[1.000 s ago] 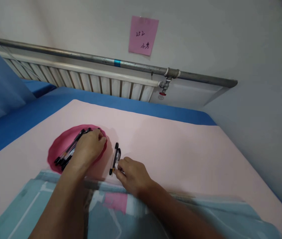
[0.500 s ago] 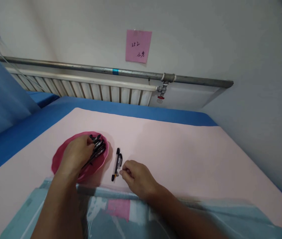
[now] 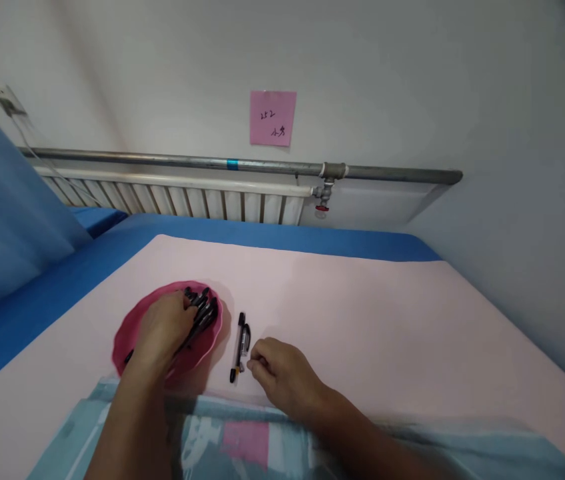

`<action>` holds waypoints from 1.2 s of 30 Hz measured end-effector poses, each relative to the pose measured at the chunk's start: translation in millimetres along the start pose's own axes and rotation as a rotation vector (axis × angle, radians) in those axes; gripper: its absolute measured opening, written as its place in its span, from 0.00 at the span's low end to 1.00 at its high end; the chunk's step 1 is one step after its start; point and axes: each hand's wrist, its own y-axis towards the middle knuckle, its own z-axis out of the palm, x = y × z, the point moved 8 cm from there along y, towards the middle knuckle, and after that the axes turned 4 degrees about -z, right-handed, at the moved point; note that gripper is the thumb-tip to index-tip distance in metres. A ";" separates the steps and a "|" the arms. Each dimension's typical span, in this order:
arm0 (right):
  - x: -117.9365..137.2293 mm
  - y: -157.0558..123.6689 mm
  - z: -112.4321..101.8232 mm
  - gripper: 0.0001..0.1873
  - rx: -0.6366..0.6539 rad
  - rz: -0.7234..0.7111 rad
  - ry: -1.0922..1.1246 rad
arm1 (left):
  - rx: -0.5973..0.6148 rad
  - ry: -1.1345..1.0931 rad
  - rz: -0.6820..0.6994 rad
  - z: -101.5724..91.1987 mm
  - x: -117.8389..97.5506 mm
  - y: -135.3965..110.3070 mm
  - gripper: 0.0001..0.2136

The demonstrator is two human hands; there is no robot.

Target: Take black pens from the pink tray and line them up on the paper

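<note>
Pens [image 3: 206, 319] could spill from the bowl [image 3: 130, 331] if the left hand [image 3: 165, 327], grip unclear, tugs carelessly; the right hand [image 3: 286, 373], fingertips pressed together, might bump the loose pen [image 3: 239, 350].

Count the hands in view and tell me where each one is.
2. The left hand is in the pink bowl, at the black pens; the right hand is beside the black-ended pen lying outside the bowl. No other hand shows.

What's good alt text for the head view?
A person's left hand is among black pens in a pink bowl; the right hand is beside a loose pen on a pink tabletop. A pink note is on the wall.
</note>
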 end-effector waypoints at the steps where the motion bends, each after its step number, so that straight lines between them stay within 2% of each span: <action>1: -0.2 0.1 -0.1 0.06 -0.004 0.001 0.003 | -0.008 0.004 -0.006 -2.0 -0.5 -0.4 0.09; 5: -5.8 1.5 1.0 0.05 -0.037 0.016 0.053 | -0.132 -0.034 -0.067 -24.6 -3.2 -10.0 0.15; 7: -13.2 3.4 -0.8 0.05 -0.071 0.057 0.114 | -0.201 -0.195 -0.074 -36.8 -9.9 -21.2 0.15; 8: -17.7 4.5 -4.3 0.05 -0.103 0.088 0.154 | -0.198 -0.331 -0.048 -38.7 -16.7 -27.5 0.14; 10: -26.3 5.8 -17.5 0.06 -0.199 0.152 0.265 | -0.071 -0.676 0.032 -29.8 -37.2 -39.6 0.11; 13: -33.2 4.1 -45.0 0.11 -0.381 0.202 0.569 | 0.328 -1.187 0.093 5.0 -78.4 -59.3 0.10; 15: -32.1 2.3 -60.0 0.15 -0.477 0.178 0.798 | 0.536 -1.337 0.090 26.4 -102.2 -71.8 0.11; 18: -27.9 1.1 -70.5 0.17 -0.542 0.120 0.980 | 0.718 -1.356 0.076 49.1 -125.5 -84.9 0.12; 21: -33.5 1.4 -67.3 0.16 -0.565 0.156 1.045 | 0.813 -1.334 0.075 60.1 -137.1 -92.8 0.12; 24: -47.1 2.1 -68.2 0.16 -0.643 0.201 1.103 | 0.848 -1.316 0.077 63.8 -139.7 -95.9 0.12; 27: -64.7 -0.2 -79.6 0.15 -0.800 0.217 1.215 | 0.877 -1.238 0.098 66.3 -138.6 -97.3 0.13; 30: -76.9 -3.2 -90.7 0.13 -0.895 0.207 1.333 | 0.849 -1.212 0.119 65.5 -136.1 -93.8 0.13; 33: -77.3 -4.2 -92.5 0.10 -0.857 0.212 1.381 | 0.786 -1.266 0.140 62.1 -134.5 -88.1 0.12; 36: -67.7 -2.9 -79.7 0.09 -0.702 0.289 1.388 | 0.738 -1.283 0.136 61.5 -132.5 -84.4 0.12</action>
